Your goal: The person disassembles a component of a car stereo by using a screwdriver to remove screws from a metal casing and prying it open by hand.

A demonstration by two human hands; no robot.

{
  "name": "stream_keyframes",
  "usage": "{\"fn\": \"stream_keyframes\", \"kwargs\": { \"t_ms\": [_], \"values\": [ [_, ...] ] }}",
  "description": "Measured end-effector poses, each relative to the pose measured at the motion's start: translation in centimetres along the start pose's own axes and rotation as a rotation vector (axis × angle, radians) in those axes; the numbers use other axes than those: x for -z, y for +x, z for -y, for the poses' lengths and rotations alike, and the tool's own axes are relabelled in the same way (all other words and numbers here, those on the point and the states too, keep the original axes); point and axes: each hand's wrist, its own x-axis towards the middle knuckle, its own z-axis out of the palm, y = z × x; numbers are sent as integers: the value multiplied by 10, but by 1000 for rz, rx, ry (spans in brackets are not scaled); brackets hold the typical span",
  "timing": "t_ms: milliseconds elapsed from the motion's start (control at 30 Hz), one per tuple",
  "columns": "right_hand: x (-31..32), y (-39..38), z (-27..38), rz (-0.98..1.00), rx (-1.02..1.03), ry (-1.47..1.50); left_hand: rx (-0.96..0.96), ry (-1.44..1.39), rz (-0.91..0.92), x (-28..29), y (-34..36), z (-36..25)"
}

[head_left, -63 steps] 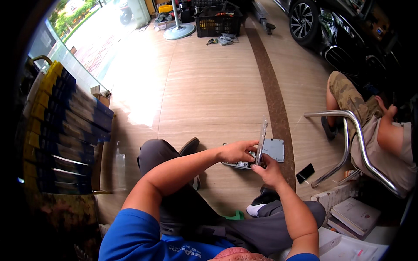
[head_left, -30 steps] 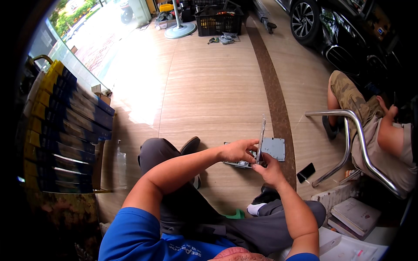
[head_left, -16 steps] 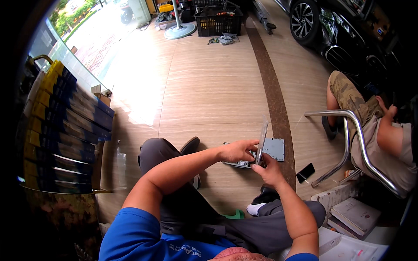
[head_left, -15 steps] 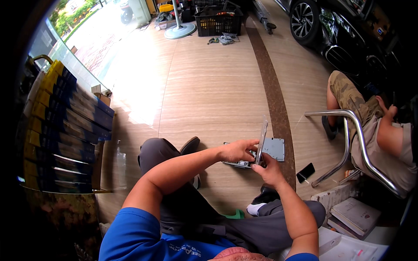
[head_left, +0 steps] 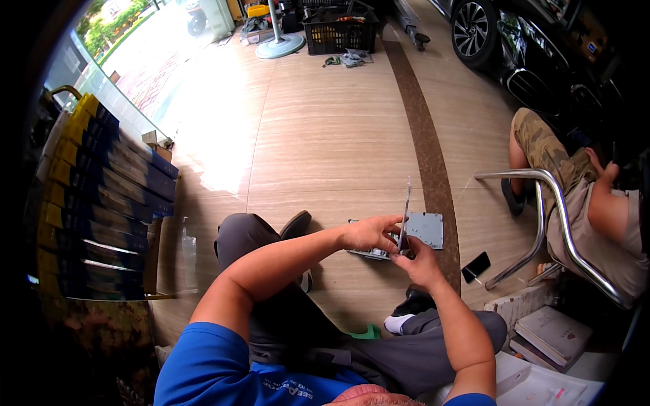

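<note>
I sit on the floor with one knee raised. A grey metal unit (head_left: 425, 230) lies flat on the tiled floor in front of me. A thin grey panel (head_left: 405, 213) stands upright on its edge beside it. My left hand (head_left: 369, 233) pinches the panel low down on its left face. My right hand (head_left: 418, 260) holds the panel's lower end from below. Which part of the unit the panel joins is hidden by my fingers.
A black phone (head_left: 476, 266) lies on the floor right of my hands. Another person sits in a chrome-framed chair (head_left: 552, 216) at the right. Stacked yellow-and-blue boxes (head_left: 95, 203) stand at the left. Books (head_left: 554, 333) lie near my right leg. A black crate (head_left: 337, 34) and a car (head_left: 514, 34) are far off.
</note>
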Motion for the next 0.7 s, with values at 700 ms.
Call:
{"fn": "stream_keyframes", "kwargs": {
  "t_ms": [700],
  "values": [
    [-1, 2, -11, -38, 37, -22, 5, 42, -101, -4, -3, -3]
  ]
}}
